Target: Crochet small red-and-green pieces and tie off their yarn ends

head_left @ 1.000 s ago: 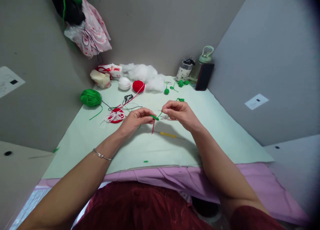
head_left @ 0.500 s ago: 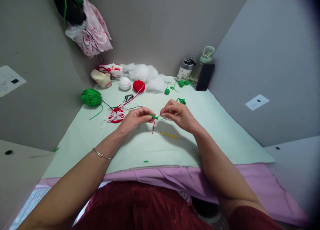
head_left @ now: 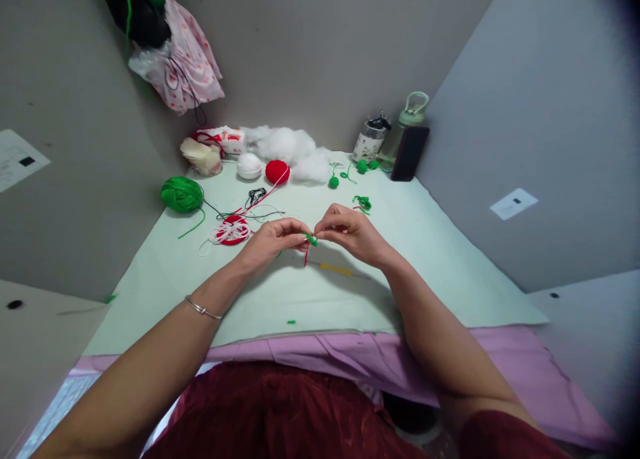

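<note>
My left hand (head_left: pixel 273 241) pinches a small green crocheted piece (head_left: pixel 311 238) with a red yarn tail (head_left: pixel 306 256) hanging from it. My right hand (head_left: pixel 353 232) is closed in a pinch right against the same green piece, its fingertips touching it; anything thin it holds is too small to make out. Both hands hover over the pale green mat (head_left: pixel 300 292). A yellow-handled crochet hook (head_left: pixel 336 269) lies on the mat just below my right hand.
A green yarn ball (head_left: pixel 181 194) sits at the left; a red-and-white yarn piece (head_left: pixel 231 232), a white ball (head_left: pixel 249 166), a red ball (head_left: pixel 277 171), stuffing (head_left: pixel 295 146), small green pieces (head_left: pixel 362 202), bottles (head_left: pixel 370 141) and a dark phone (head_left: pixel 410 154) lie behind.
My right hand has moved left, closing the gap until its fingertips meet the green piece held by my left hand. The left hand has barely moved.
</note>
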{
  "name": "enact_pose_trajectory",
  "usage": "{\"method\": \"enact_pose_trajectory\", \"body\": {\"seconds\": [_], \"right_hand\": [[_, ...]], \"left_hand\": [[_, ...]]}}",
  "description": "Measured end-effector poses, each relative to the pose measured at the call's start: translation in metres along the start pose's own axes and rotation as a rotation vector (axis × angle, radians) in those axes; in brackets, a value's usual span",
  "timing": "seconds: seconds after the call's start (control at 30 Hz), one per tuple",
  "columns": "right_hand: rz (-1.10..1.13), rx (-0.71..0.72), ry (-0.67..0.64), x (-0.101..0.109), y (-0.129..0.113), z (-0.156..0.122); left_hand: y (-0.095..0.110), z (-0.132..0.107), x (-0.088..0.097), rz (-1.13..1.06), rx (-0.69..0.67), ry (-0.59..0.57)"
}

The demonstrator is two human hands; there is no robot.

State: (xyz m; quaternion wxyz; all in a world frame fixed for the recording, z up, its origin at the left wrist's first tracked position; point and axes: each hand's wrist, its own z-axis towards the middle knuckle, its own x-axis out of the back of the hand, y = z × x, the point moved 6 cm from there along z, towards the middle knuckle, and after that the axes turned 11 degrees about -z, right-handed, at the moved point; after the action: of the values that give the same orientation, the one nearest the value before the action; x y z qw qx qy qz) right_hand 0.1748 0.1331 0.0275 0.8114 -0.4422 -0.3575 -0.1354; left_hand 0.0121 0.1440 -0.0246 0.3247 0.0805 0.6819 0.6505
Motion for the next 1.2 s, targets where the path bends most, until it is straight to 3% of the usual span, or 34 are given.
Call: {"method": "enact_pose_trajectory", "body": {"seconds": [0.23, 0.33, 0.43, 0.57, 0.77, 0.9, 1.0, 1.1, 1.2], "right_hand": [[-0.003, -0.11, 0.119, -0.007, 0.013, 0.0], [0.094, -0.121, 0.084, -0.014, 0.011, -0.001], [0.121, -0.061, 0.04, -0.016, 0.001, -0.001], [-0.031, 0.046, 0.019, -0.017, -0.01, -0.002], [-0.179, 0.144, 0.078, -0.019, -0.014, -0.003], [0.061, 0.06, 0.101, -0.019, -0.014, -0.001], [0.387, -0.099, 0.021, -0.025, -0.008, 0.0], [0.575, -0.159, -0.053, -0.028, -0.009, 0.0], [0.704, -0.167, 0.082, -0.011, -0.008, 0.0]], "left_hand": [[-0.001, 0.0, -0.001, -0.078, -0.023, 0.038], [-0.002, 0.001, 0.0, -0.089, -0.008, 0.071], [-0.005, 0.001, 0.001, -0.099, 0.014, 0.104], [-0.009, 0.002, 0.002, -0.101, 0.026, 0.106], [-0.007, 0.002, 0.0, 0.011, 0.022, 0.119], [-0.003, 0.001, -0.003, 0.063, 0.001, 0.122], [-0.005, 0.001, -0.003, 0.089, 0.016, 0.102], [-0.007, 0.001, -0.002, 0.125, 0.016, 0.1], [-0.008, 0.002, 0.0, 0.165, 0.02, 0.114]]}}
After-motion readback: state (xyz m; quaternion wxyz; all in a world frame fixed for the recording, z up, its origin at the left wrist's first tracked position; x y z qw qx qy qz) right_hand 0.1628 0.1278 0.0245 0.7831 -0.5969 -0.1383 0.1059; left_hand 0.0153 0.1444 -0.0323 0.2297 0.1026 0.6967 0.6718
